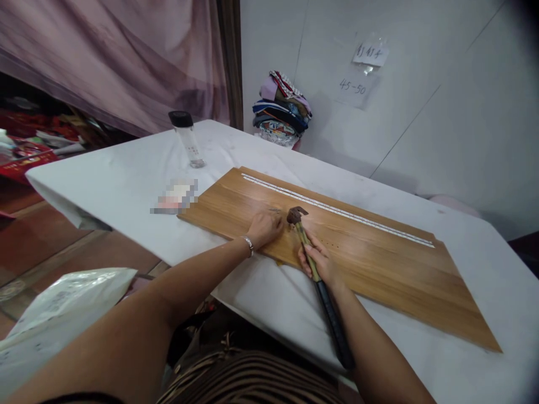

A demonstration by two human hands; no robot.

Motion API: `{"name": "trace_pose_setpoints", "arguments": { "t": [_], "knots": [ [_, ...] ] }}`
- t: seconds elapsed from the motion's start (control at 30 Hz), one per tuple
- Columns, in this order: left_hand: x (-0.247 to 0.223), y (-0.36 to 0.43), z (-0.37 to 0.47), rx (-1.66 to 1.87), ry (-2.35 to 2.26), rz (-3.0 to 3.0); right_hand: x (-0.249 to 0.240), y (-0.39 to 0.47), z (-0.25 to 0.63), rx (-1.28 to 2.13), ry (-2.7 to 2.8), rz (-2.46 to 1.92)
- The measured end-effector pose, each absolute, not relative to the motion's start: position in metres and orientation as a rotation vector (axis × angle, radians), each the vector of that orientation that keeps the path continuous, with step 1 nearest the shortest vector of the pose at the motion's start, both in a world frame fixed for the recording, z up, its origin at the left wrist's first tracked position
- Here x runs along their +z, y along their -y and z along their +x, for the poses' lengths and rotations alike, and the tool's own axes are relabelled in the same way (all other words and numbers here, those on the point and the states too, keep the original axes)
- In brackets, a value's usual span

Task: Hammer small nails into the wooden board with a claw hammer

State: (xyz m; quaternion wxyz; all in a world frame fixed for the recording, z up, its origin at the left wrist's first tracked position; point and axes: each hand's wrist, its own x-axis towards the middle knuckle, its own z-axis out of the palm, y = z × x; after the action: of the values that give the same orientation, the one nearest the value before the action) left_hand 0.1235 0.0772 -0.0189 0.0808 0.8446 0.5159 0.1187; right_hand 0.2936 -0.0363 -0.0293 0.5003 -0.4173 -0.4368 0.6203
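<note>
A claw hammer [326,306] with a rusty head and a black grip is in my right hand [319,257]. The fingers wrap round its yellowish shaft a little below the head, and the black grip slants back toward my body. Beside the hammer head, my left hand [265,227] rests on the wooden board [379,255] with its fingers drawn together. What those fingers pinch, if anything, is hidden. Just beyond them lie a few thin nails [274,210]. A short row of small dark marks [330,244] dots the board to the right of the hammer.
A white strip with markings [337,209] runs along the board's far side. On the white-covered table [138,163] stand a clear bottle [188,143] with a black lid and a blurred flat item [176,196]. Folded clothes [282,109] are stacked by the wall.
</note>
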Motion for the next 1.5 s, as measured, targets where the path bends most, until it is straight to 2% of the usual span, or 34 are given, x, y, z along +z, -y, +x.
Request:
{"name": "trace_pose_setpoints", "arguments": {
  "t": [1.5],
  "knots": [
    [-0.0220,-0.0798,0.1239,0.323,-1.587,2.584,-0.0315,0.0339,0.2940,1.493,1.074,-1.014]
  ]
}}
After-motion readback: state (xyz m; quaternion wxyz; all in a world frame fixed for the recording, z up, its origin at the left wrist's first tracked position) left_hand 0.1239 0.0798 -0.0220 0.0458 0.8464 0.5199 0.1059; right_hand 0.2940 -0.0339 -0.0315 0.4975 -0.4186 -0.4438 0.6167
